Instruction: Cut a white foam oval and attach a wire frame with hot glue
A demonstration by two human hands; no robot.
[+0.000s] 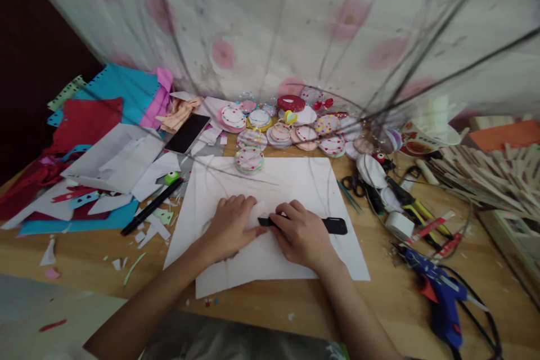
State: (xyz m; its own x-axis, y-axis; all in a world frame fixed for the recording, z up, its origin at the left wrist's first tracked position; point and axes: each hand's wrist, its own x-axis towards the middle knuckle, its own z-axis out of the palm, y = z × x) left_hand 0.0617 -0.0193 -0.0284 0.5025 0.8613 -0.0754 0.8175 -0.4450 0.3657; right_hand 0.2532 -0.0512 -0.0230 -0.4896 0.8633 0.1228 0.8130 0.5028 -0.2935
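Observation:
White paper sheets (295, 180) lie on the wooden table. My right hand (299, 233) is closed around a black flat tool (337, 226), whose dark tip points left toward my other hand. My left hand (232, 226) rests on the paper left of that tip, fingers bent and thumb stretched toward the tool. A small white piece (256, 211) shows beside the left fingers; whether they grip it is hard to tell. A round decorated disc (250, 160) sits at the paper's back edge.
Behind the paper are several decorated discs (282, 133). At left lie coloured paper scraps (90, 124), a phone (188, 133) and a black pen (152, 207). To the right are scissors (353, 184), white tape (399, 226), a blue glue gun (442, 298) and wooden sticks (489, 174).

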